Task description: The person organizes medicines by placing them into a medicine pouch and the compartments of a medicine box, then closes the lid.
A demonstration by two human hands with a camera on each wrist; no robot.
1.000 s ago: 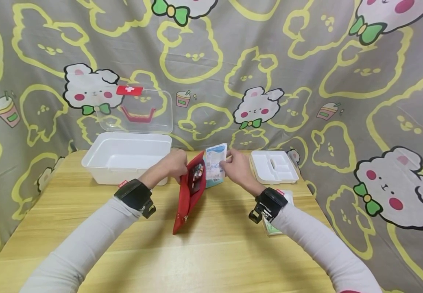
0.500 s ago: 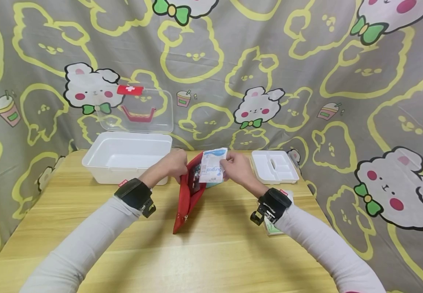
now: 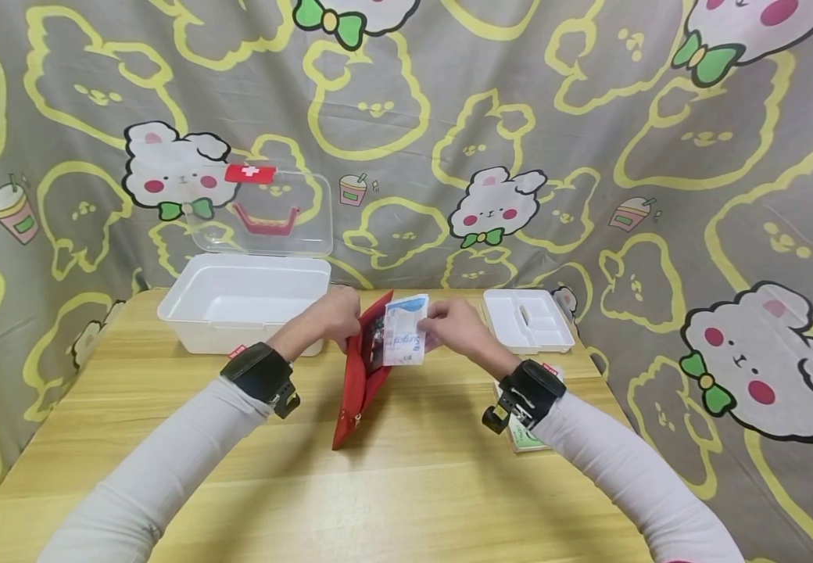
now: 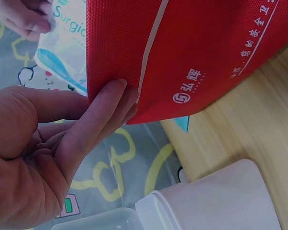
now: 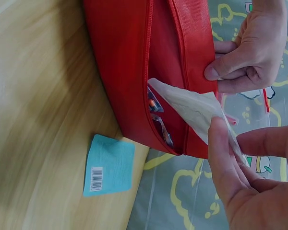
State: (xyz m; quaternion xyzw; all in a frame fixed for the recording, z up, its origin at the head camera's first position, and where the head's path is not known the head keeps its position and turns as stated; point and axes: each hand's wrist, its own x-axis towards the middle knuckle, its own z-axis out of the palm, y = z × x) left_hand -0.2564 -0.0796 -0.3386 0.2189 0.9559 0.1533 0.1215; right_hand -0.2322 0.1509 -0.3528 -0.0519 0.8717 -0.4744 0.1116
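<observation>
My left hand pinches the edge of a red zippered pouch, which stands tilted on the table with its mouth open. Between the thumb and fingers of my right hand is a white packet printed "Surgical" in blue. In the right wrist view the packet has one end at the pouch's opening, where small wrapped items show inside. The left wrist view has the pouch's printed face between my left thumb and fingers. A teal packet with a barcode lies on the table beside the pouch.
An open white box with a raised clear lid stands at the back left. At the back right lies a white compartment tray. A pack with green print is partly hidden under my right wrist. A patterned curtain borders the table.
My right hand has brought the white packet left and slightly down to the pouch's mouth, turning its printed face forward. The left hand and the pouch stay in place.
</observation>
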